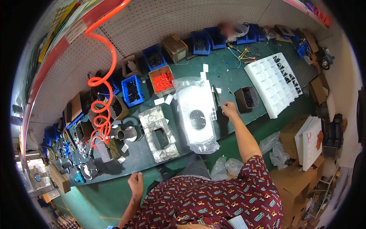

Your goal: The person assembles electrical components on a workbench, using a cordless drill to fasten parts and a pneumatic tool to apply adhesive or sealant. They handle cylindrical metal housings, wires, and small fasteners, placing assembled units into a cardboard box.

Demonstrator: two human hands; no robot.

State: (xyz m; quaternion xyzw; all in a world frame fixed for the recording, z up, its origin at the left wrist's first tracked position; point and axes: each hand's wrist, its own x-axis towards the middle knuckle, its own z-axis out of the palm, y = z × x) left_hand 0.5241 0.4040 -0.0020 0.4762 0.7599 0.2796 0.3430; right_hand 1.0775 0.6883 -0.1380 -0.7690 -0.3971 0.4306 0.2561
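Beside the bubble wrap, right hand pinches something too small to tell; left hand, loosely curled, holds nothing off the table.

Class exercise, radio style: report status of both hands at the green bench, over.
Right hand out on the green bench, fingers pinched, contents too small to tell. Bubble-wrapped piece lies just left of it, small dark box just right. Left hand idle at the near edge.
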